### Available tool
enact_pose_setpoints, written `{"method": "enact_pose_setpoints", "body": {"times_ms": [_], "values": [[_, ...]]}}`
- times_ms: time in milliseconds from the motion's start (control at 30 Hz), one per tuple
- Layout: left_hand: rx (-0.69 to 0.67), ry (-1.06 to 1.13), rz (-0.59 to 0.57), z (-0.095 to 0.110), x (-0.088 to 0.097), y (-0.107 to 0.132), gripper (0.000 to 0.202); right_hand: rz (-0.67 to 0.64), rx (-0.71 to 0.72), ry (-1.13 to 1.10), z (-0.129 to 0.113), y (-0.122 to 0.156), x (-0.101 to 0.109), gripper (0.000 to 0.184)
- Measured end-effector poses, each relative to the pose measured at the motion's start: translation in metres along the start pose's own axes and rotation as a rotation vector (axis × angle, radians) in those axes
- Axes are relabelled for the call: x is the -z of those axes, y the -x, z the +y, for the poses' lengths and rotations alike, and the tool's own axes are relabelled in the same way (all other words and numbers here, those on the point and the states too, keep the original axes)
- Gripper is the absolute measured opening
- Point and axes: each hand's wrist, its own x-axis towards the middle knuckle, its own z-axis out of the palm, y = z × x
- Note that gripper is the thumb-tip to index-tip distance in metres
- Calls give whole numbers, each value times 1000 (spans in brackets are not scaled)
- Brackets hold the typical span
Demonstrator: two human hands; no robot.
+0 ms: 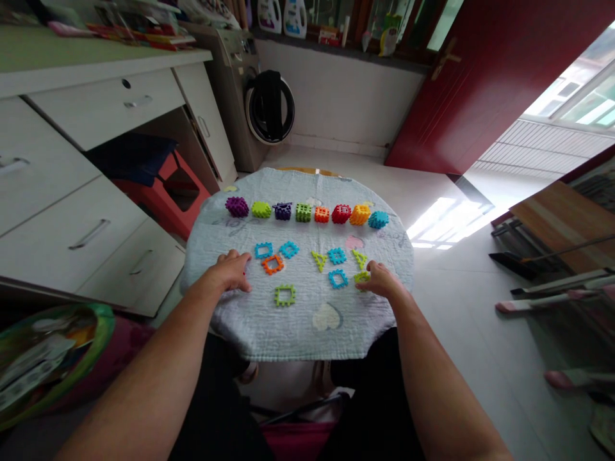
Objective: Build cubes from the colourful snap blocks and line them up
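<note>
At the left of the cloth-covered table, my left hand (pixel 232 270) rests with thumb and index finger apart; a small dark red spot shows between them, too small to name. My right hand (pixel 380 280) has its fingers on a lime green building piece (pixel 361 278), partly hidden by them. Close to that hand lie a lime green triangle piece (pixel 359 258), another triangle piece (pixel 318 260) and two blue square pieces (pixel 338 279). Nearer my left hand are an orange square piece (pixel 273 264) and two blue ones (pixel 264 250). A lime green square frame (pixel 285 295) lies at front centre.
Along the far side stands a row of stacked pieces sorted by colour, from a purple stack (pixel 237 206) to a blue stack (pixel 378 219). White drawers (pixel 91 230) and a filled bin (pixel 103 339) are on the left. A washing machine (pixel 235 96) stands behind.
</note>
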Motion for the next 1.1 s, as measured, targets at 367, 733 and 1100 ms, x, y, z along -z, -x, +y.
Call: {"method": "enact_pose_setpoints", "body": {"times_ms": [367, 733, 1100], "values": [[9, -80, -28, 8, -4, 2, 68, 56, -11, -48, -11, 1, 12, 17], [-5, -84, 55, 9, 2, -3, 42, -3, -72, -280, 3, -6, 4, 35], [33, -66, -56, -6, 3, -2, 78, 1, -109, 87, 3, 2, -7, 65]]}}
